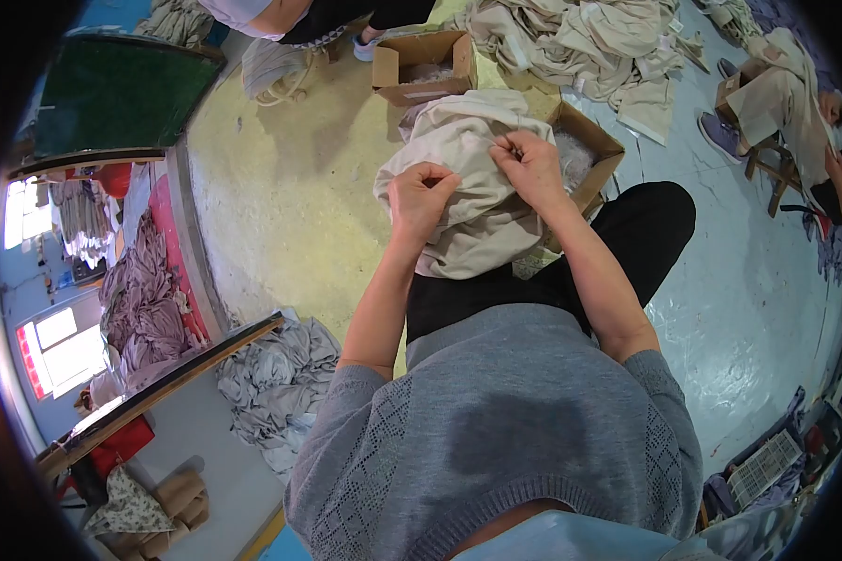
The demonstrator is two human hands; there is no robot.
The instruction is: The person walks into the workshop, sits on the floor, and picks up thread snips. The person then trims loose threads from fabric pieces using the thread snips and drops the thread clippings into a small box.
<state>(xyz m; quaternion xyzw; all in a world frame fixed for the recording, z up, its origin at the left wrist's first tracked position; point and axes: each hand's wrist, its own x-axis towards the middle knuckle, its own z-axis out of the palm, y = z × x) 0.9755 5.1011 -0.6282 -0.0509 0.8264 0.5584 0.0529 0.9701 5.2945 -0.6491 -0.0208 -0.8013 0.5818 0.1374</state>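
A bundle of beige cloth [472, 224] lies gathered over my lap and knees, its folds spilling toward the box ahead. Above its left part, my left hand [421, 198] is closed, with thumb and fingertips pinched together. My right hand [531, 170] is closed in a pinch too, over the cloth's right upper side, with a small dark spot between the fingers. Whatever either pinch holds is too small to make out. The hands are apart, with cloth showing between them.
An open cardboard box [594, 154] with clear plastic stands right of the cloth; another box [426, 70] is beyond it. Beige garments [580, 47] are heaped ahead. A grey cloth pile [281, 383] lies left. People sit ahead and at right, one near a wooden stool [775, 173].
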